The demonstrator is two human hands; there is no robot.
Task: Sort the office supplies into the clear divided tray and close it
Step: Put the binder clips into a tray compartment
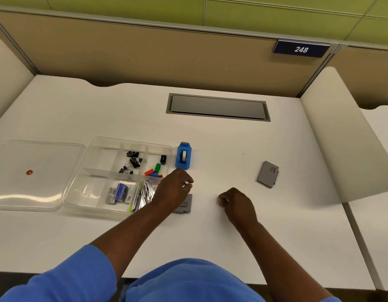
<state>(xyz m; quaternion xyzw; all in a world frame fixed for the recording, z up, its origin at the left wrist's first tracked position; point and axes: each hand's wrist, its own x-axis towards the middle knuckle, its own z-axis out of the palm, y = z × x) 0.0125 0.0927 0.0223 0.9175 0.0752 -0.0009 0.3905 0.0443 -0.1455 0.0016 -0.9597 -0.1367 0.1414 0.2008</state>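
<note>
The clear divided tray [95,149] sits left of centre, holding black binder clips [132,162], small coloured blocks [155,171], staple boxes [119,192] and metal clips [145,192]. Its clear lid [36,192] lies to its left with a red dot on it. My left hand [173,188] hovers at the tray's right edge and pinches something small and shiny. Under its wrist lies a grey box [186,205]. My right hand [236,203] rests on the desk, fingers curled around a small item I cannot identify. A blue tape dispenser [184,155] stands just right of the tray.
A second grey box [268,174] lies on the desk at the right. A grey cable hatch [218,106] is set into the desk farther back. White curved dividers stand at both sides, and a beige partition rises behind.
</note>
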